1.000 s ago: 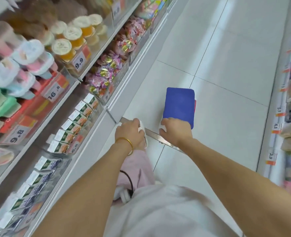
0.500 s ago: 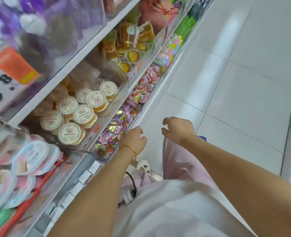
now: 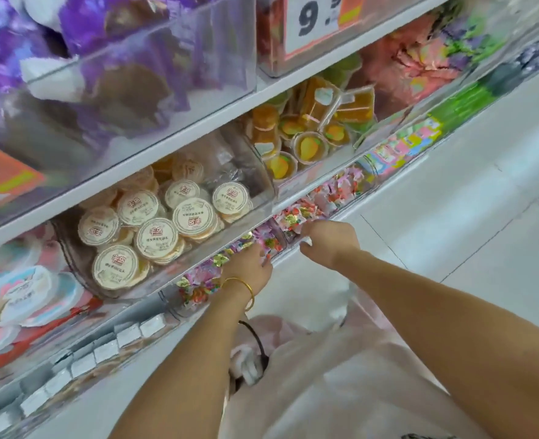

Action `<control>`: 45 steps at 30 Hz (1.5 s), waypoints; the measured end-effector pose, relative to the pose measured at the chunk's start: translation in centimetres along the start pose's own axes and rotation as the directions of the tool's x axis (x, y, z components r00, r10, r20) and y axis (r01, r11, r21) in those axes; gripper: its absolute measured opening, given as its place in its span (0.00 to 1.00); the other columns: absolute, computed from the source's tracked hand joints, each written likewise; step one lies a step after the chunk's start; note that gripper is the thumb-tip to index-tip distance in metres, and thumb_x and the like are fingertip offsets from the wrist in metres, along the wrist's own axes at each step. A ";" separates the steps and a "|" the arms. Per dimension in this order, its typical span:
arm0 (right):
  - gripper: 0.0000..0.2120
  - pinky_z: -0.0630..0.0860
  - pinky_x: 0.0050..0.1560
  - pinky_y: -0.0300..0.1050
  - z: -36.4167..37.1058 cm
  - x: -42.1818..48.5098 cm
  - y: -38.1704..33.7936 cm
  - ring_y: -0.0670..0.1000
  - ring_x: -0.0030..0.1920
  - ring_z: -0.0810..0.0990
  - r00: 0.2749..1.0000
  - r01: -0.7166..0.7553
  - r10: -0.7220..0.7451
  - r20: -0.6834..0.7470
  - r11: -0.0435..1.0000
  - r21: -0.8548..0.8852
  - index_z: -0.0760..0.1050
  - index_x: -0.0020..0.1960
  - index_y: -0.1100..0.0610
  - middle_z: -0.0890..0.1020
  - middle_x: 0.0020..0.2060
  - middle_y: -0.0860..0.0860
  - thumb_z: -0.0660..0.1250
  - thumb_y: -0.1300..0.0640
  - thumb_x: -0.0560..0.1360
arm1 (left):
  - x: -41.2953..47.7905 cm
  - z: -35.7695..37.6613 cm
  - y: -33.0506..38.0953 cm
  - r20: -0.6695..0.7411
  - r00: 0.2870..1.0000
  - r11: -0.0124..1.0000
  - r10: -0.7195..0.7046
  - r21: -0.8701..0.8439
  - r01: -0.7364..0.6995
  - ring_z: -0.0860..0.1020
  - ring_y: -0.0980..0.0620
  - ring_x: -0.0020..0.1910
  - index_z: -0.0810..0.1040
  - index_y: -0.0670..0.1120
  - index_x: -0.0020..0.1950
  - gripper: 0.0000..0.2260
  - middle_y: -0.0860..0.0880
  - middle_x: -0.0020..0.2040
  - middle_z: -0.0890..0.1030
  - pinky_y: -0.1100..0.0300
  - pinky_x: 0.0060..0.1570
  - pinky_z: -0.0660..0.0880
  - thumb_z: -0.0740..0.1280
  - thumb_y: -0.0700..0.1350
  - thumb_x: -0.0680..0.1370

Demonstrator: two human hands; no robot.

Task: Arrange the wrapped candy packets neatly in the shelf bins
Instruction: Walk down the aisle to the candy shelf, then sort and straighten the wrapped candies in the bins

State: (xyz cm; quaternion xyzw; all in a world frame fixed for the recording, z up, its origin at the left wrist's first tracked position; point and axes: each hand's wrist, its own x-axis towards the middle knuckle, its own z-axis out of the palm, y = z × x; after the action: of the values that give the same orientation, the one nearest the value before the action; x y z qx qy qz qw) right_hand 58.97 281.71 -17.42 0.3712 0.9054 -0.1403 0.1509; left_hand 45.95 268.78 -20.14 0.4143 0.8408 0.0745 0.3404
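A row of clear shelf bins [image 3: 182,307] on a low shelf holds small pink, red and gold wrapped candy packets [image 3: 205,280]. My left hand [image 3: 250,269], with a gold bangle on the wrist, reaches into one bin with its fingers on the packets; whether it grips any cannot be made out. My right hand [image 3: 328,240] is at the front edge of the neighbouring bin of pink and red candy packets [image 3: 296,217], fingers curled at the rim. Its fingertips are hidden from me.
Above the candy bins, a shelf carries round lidded jelly cups [image 3: 157,236] and orange fruit cups [image 3: 306,147]. The top shelf has purple bags [image 3: 81,42] and a price tag [image 3: 315,20]. White floor tiles [image 3: 483,232] lie to the right. My pale clothing fills the bottom.
My view has swung up from the floor to the shelves. Both hands have left the floor and a blue item there and moved up and forward into the candy bins.
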 end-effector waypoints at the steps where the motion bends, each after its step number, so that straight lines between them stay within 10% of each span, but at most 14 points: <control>1: 0.15 0.76 0.47 0.45 0.0 1.1 1.4 0.55 0.54 0.79 0.999 0.051 -0.050 0.014 0.998 -0.026 0.76 0.58 0.50 0.81 0.54 0.49 0.58 0.47 0.76 | 1.0 0.7 0.8 -0.035 0.999 0.999 -0.033 -0.019 0.032 0.77 0.43 0.50 0.74 0.47 0.53 0.10 0.46 0.51 0.81 0.52 0.51 0.75 0.60 0.50 0.77; 8: 0.17 0.76 0.50 0.46 0.7 4.8 9.3 0.55 0.55 0.79 0.934 0.337 -0.319 0.160 0.936 -0.104 0.70 0.66 0.47 0.80 0.56 0.50 0.58 0.48 0.78 | 3.5 6.7 5.5 -0.146 0.937 0.943 -0.317 -0.153 0.295 0.74 0.44 0.60 0.74 0.47 0.61 0.14 0.47 0.59 0.77 0.54 0.58 0.70 0.61 0.48 0.77; 15: 0.19 0.72 0.58 0.47 10.3 11.4 10.4 0.54 0.64 0.71 0.885 0.466 -0.461 0.071 0.881 -0.086 0.72 0.66 0.48 0.77 0.60 0.50 0.60 0.47 0.76 | 7.6 13.2 1.3 -0.266 0.914 0.951 -0.306 -0.119 0.284 0.69 0.44 0.65 0.72 0.48 0.66 0.18 0.46 0.64 0.75 0.50 0.65 0.66 0.59 0.51 0.78; 21: 0.13 0.72 0.46 0.51 20.9 15.4 11.2 0.58 0.46 0.76 0.735 0.563 -0.550 -0.396 0.821 -0.095 0.80 0.43 0.55 0.79 0.43 0.52 0.64 0.46 0.70 | 11.5 20.6 -3.3 -0.669 0.743 0.999 0.011 0.039 0.020 0.74 0.43 0.49 0.79 0.45 0.55 0.15 0.46 0.50 0.79 0.51 0.47 0.70 0.58 0.50 0.76; 29: 0.11 0.63 0.44 0.47 26.1 17.5 12.1 0.59 0.43 0.75 0.401 0.636 -0.521 -0.754 0.751 -0.181 0.81 0.46 0.54 0.78 0.42 0.55 0.67 0.47 0.74 | 15.5 25.1 -5.6 -0.892 0.419 0.983 0.169 0.181 -0.010 0.74 0.42 0.48 0.78 0.45 0.50 0.10 0.46 0.48 0.77 0.54 0.48 0.64 0.61 0.48 0.77; 39: 0.17 0.64 0.44 0.48 26.0 16.9 12.8 0.58 0.45 0.75 0.443 0.527 -0.469 -0.764 0.826 -0.201 0.78 0.46 0.53 0.77 0.42 0.52 0.62 0.40 0.71 | 14.6 24.6 -5.8 -0.898 0.433 0.982 0.084 0.148 0.116 0.73 0.43 0.43 0.80 0.48 0.45 0.16 0.48 0.42 0.79 0.53 0.45 0.62 0.56 0.55 0.75; 45: 0.17 0.50 0.42 0.41 26.1 18.3 12.7 0.48 0.44 0.68 0.425 0.627 -0.447 -0.787 0.773 -0.100 0.78 0.40 0.49 0.77 0.38 0.45 0.60 0.37 0.71 | 15.7 24.7 -6.2 -0.939 0.310 0.984 0.146 0.171 0.055 0.66 0.51 0.41 0.78 0.49 0.40 0.12 0.52 0.37 0.76 0.59 0.40 0.50 0.58 0.53 0.75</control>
State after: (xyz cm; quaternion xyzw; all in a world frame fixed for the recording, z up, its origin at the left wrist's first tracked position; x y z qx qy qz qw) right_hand 60.04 292.39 -49.99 0.0970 0.9275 -0.1009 -0.3465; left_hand 50.93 272.62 -49.42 0.3427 0.8710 0.2405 -0.2569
